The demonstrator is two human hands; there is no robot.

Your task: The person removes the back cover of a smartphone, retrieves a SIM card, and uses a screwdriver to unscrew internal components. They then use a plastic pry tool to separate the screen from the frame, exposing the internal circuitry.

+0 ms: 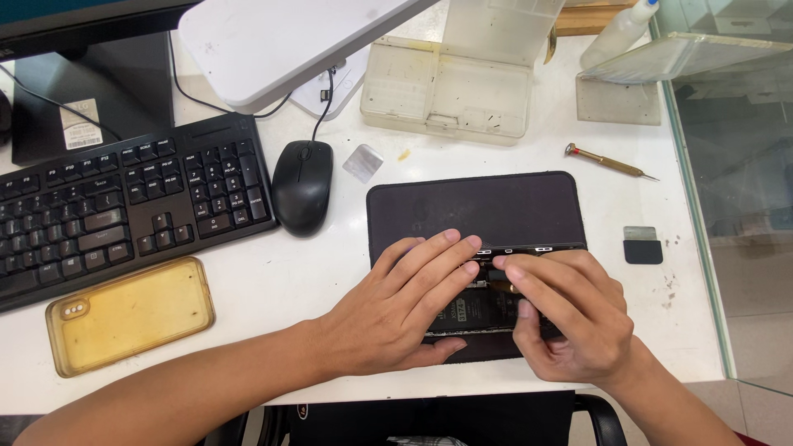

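opened phone (483, 310): mostly hidden under both hands | keyboard (124, 206): cut off at left edge

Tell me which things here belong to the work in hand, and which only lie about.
In use: left hand and right hand pressing on the opened phone, which lies on the dark mat.

Lying about: screwdriver, yellowed phone case, mouse, keyboard, clear parts box, small scraper.
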